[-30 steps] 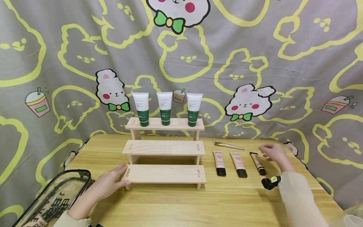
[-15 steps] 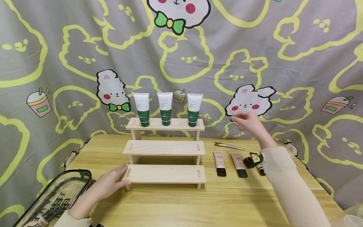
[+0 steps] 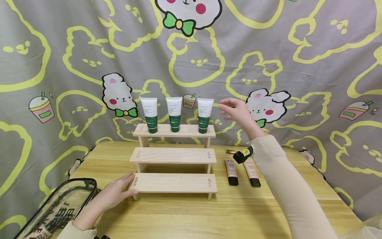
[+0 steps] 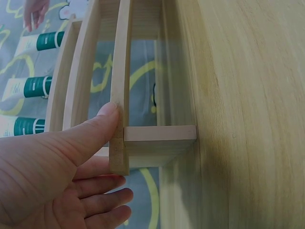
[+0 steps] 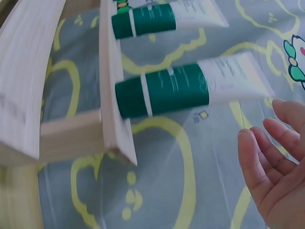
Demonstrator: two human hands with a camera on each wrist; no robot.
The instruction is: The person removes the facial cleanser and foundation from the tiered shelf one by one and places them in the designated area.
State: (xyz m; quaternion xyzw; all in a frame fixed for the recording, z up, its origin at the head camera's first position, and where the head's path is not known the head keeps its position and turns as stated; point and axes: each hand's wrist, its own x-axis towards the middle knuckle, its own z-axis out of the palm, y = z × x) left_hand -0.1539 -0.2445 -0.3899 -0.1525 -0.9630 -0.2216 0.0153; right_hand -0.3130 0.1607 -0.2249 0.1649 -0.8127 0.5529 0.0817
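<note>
A three-tier wooden display stand (image 3: pixel 176 183) stands on the table. My left hand (image 3: pixel 114 192) holds the left end of its lowest shelf, thumb (image 4: pixel 97 129) against the front edge and index finger behind the board. Three white-and-green squeeze tubes stand upright on their caps along the top shelf (image 3: pixel 188 130): a left tube (image 3: pixel 150 114), a middle tube (image 3: pixel 174 114) and a right tube (image 3: pixel 204 115). Beside the right tube, at the height of its white end, my right hand (image 3: pixel 238 113) hovers with loosely bent fingers and nothing in them.
Right of the stand lie two pink BB cream tubes, one left (image 3: pixel 231 172) and one right (image 3: pixel 252 173), with a gold slim tool (image 3: pixel 230 151) behind, partly hidden by the wrist camera (image 3: pixel 242 155). A clear black-edged bag (image 3: pixel 61 205) sits at front left. A patterned curtain (image 3: pixel 191 49) hangs behind.
My right hand has moved up and left, from beside the dark small tube on the table to beside the right tube on the top shelf. The left hand stays put.
</note>
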